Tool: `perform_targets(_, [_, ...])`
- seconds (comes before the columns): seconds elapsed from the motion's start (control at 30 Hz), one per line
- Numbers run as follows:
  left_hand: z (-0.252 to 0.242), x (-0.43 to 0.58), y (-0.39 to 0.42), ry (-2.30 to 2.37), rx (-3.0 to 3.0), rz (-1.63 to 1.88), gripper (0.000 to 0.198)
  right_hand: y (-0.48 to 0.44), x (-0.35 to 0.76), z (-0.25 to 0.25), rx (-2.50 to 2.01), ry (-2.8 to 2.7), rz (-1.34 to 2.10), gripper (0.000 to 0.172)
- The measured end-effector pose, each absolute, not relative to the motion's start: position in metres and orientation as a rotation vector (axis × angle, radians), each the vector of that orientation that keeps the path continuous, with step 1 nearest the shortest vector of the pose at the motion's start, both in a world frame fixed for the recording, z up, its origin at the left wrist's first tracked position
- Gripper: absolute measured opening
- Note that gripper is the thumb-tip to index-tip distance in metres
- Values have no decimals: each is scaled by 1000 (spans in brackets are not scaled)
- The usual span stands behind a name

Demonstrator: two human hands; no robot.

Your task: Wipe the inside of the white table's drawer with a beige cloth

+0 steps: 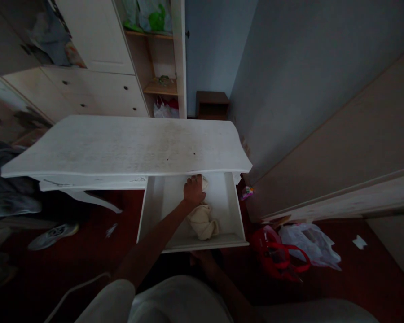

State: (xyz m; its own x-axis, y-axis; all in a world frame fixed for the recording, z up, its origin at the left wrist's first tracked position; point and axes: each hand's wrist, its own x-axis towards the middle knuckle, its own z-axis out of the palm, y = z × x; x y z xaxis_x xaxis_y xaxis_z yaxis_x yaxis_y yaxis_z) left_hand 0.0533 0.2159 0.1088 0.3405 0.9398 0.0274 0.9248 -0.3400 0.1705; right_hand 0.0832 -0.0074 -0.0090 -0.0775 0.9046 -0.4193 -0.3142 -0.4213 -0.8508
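Dim light; detail is lost in the dark corners. A pale cloth (204,224) is seen bunched inside the pulled-out drawer (161,195) of a white table (121,146), right of the drawer's middle. It is partly covered by the left hand (194,190), with pale folds showing on both sides of it. The left fingers are bent, their tips hidden; whether the cloth is gripped or only pressed cannot be told. The drawer's back is hidden under the tabletop, and its left part is crossed by the forearm. The right hand (198,256) is half lost in shadow below the drawer front; whether its fingers are wide or narrow cannot be made out.

The floor right of the drawer is taken up by a red bag (267,258), overlapped with a white plastic bag (311,244). A shoe (54,235) is noted at left. The table is backed by a cupboard (104,92), cut off at the top edge.
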Motion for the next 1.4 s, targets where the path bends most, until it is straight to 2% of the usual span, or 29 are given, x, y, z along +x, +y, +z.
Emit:
perform_targets(0.27, [127,-14,218,1966,2452,130,60,-7,84,-11,-1179,-695,1688,48])
perform_targets(0.5, [120,-44,195,1960,2587,103,59,-5,92,-7,-1146,-766,1731,49])
perform_targets(0.6, [119,-49,195,2028,2532,77,56,-6,92,-7,-1133,-774,1722,46])
perform_targets(0.8, [116,-52,214,2123,2346,53,63,-6,88,-9,-1145,-721,1697,50])
perform_targets(1.0, [115,-42,236,2175,2243,52,50,-6,88,-6,-1152,-672,1708,49])
perform_targets(1.4, [103,-22,238,2183,2278,143,45,-9,89,-13,-1105,-581,1759,43])
